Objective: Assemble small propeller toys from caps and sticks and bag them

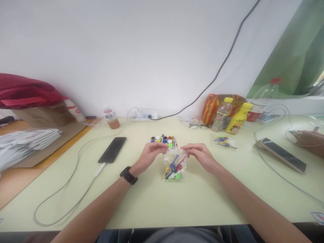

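A clear plastic bag (pixel 174 168) of small coloured plastic pieces hangs upright between my hands, just above or touching the table. Blue, red, yellow, green and black parts show through its film. My left hand (pixel 153 153), below a black wristwatch, pinches the bag's upper left corner. At the upper right corner my right hand (pixel 198 152) pinches the film with thumb and fingers. Right behind the bag, loose round discs and thin sticks (pixel 165 139) in several colours lie in rows, partly hidden by my hands and the bag.
A black phone (pixel 112 150) on a white cable lies left; another phone (pixel 283 155) lies right. Another small bag of pieces (pixel 225 141) rests right of centre. Bottles (pixel 239 118), glasses (pixel 198 126) and a power strip (pixel 143 116) line the wall. Another person's hand (pixel 310 138) shows far right.
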A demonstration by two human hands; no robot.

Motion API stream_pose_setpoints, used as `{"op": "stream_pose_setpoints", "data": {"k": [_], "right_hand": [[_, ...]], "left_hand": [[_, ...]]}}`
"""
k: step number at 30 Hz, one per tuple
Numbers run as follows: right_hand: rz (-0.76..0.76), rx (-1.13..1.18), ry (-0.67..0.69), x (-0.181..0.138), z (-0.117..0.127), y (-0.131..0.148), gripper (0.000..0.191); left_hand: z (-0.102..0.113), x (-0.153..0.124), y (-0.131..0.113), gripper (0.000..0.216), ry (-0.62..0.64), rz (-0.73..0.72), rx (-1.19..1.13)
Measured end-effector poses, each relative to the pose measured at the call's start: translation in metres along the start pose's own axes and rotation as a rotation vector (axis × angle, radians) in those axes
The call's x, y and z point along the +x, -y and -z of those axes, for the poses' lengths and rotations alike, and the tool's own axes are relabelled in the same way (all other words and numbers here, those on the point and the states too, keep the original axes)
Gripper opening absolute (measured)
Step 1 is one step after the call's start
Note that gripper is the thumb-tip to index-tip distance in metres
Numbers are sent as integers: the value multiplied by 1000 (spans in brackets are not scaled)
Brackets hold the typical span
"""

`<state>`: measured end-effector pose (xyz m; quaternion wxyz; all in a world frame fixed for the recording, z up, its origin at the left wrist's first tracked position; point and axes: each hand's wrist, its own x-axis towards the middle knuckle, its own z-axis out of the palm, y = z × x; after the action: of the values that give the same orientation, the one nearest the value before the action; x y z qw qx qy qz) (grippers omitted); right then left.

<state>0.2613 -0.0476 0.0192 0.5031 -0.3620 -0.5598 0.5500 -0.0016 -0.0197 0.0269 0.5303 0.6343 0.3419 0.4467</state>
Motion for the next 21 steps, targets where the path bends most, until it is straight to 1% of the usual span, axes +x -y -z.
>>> {"op": "stream_pose_setpoints", "data": {"k": [2,4,8,11,14,17,21], "right_hand": [[29,-13,26,-1,-1,1,23],[53,-66,7,-1,-3,2,25],[68,-162,-50,-2,-8,2,33],[81,-188,-65,-2,-9,2,40],[85,-205,-85,-2,-10,4,40],[85,-189,-94,-3,-11,5,38],[87,-190,-86,-4,-11,4,36]], "left_hand": [[-2,0,3,25,-27,-1,-86],[-5,-1,5,31,-61,-16,-123],[-13,-5,7,25,-128,-29,6],[-16,-5,6,34,-151,-17,15],[-16,-4,4,38,-152,2,10],[-16,-3,3,39,-122,33,10],[-18,-4,4,29,-86,22,47]]}}
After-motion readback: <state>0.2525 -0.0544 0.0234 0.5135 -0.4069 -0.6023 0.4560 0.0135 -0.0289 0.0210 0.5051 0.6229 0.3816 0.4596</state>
